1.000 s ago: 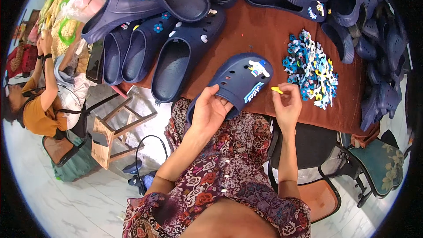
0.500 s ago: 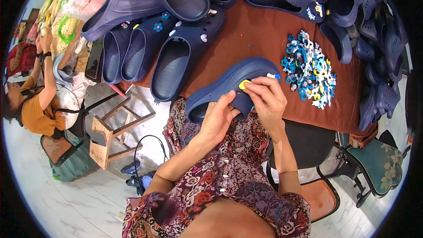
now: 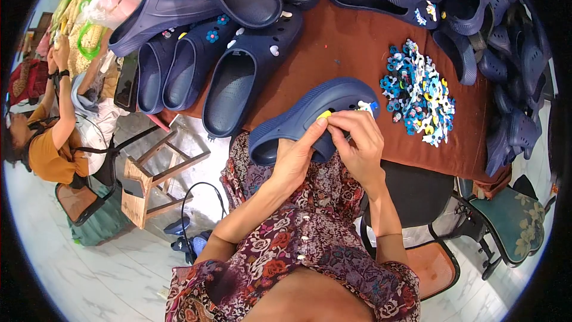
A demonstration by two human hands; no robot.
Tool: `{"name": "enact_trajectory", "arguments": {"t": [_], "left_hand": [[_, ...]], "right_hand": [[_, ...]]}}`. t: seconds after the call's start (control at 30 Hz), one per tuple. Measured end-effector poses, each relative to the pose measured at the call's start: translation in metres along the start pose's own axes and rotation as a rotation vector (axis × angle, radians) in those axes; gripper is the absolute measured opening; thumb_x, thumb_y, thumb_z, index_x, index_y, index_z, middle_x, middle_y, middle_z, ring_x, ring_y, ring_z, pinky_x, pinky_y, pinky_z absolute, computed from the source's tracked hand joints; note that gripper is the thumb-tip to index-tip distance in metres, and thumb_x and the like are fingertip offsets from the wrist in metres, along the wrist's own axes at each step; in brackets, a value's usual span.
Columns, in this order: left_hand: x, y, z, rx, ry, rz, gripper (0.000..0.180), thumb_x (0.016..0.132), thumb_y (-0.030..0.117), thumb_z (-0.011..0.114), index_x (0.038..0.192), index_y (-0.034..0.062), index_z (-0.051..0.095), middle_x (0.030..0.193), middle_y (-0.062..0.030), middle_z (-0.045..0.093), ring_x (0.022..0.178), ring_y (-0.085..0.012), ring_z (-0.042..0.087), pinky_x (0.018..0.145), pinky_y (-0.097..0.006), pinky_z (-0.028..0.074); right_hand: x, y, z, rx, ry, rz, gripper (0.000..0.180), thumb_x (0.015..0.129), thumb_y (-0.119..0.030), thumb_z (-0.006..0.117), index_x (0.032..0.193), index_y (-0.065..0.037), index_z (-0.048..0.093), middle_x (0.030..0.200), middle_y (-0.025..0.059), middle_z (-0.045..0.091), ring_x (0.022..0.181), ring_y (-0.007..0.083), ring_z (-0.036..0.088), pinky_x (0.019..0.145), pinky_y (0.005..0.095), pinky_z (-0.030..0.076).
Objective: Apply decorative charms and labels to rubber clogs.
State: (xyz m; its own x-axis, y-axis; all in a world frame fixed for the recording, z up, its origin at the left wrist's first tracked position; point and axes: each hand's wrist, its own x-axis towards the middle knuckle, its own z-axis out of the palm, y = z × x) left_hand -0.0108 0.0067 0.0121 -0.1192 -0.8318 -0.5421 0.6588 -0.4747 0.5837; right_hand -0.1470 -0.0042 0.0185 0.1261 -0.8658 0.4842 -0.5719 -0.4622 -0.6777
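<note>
I hold the navy clog (image 3: 310,116) in front of me, just above the near edge of the brown table (image 3: 333,42). My left hand (image 3: 292,158) is closed around its side from below, thumb up against the upper. My right hand (image 3: 356,143) has come in from the side, where a second ago it hung apart with a small yellow charm (image 3: 324,114) pinched in its fingertips. Now those fingertips are closed on the charm and press it onto the top of the clog, beside a white and blue charm (image 3: 366,107) already seated there. The clog has also turned since then: its holed top faced me before, and now I see more of its side and sole edge. I judge the yellow piece is going into a hole, though my fingers hide whether it sits fully in.

The heap of loose charms (image 3: 420,98) lies on the table to my right, apart from my hands. More navy clogs (image 3: 235,92) lie beyond, some already decorated.
</note>
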Motion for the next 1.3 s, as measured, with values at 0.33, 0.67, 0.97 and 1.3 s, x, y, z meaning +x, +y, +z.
{"name": "enact_trajectory", "arguments": {"t": [0.33, 0.67, 0.97, 1.3], "left_hand": [[0.002, -0.002, -0.002, 0.047, 0.001, 0.06, 0.028, 0.087, 0.007, 0.068, 0.112, 0.0014, 0.057, 0.107, -0.0063, 0.064, 0.099, -0.0141, 0.062, 0.085, -0.029, 0.05], [0.003, -0.004, -0.007, 0.065, 0.06, 0.13, 0.026, 0.086, 0.004, 0.066, 0.11, 0.0012, 0.057, 0.103, -0.0063, 0.064, 0.095, -0.0141, 0.063, 0.081, -0.027, 0.051], [0.014, 0.021, -0.007, -0.063, 0.126, -0.098, 0.034, 0.082, 0.014, 0.07, 0.11, -0.0009, 0.058, 0.103, -0.0089, 0.064, 0.095, -0.018, 0.064, 0.085, -0.033, 0.053], [0.021, 0.028, -0.011, -0.199, 0.121, -0.194, 0.036, 0.082, 0.014, 0.073, 0.111, -0.0011, 0.058, 0.109, -0.01, 0.063, 0.102, -0.0187, 0.061, 0.093, -0.034, 0.051]], "right_hand": [[-0.004, -0.014, 0.002, -0.039, -0.018, 0.08, 0.021, 0.077, 0.002, 0.07, 0.097, -0.003, 0.062, 0.092, 0.0087, 0.067, 0.082, 0.0255, 0.064, 0.072, 0.034, 0.05], [-0.009, -0.017, 0.011, -0.058, -0.015, -0.012, 0.026, 0.075, 0.003, 0.068, 0.099, -0.004, 0.063, 0.101, 0.0083, 0.065, 0.088, 0.0274, 0.062, 0.076, 0.0371, 0.051], [-0.036, -0.013, -0.001, 0.048, 0.161, 0.118, 0.017, 0.077, 0.004, 0.064, 0.092, -0.004, 0.066, 0.097, 0.0112, 0.064, 0.088, 0.0275, 0.061, 0.075, 0.0344, 0.05], [-0.04, 0.01, 0.005, 0.248, 0.318, 0.456, 0.025, 0.087, 0.002, 0.062, 0.11, 0.001, 0.055, 0.114, 0.01, 0.045, 0.093, 0.014, 0.055, 0.077, 0.0237, 0.048]]}}
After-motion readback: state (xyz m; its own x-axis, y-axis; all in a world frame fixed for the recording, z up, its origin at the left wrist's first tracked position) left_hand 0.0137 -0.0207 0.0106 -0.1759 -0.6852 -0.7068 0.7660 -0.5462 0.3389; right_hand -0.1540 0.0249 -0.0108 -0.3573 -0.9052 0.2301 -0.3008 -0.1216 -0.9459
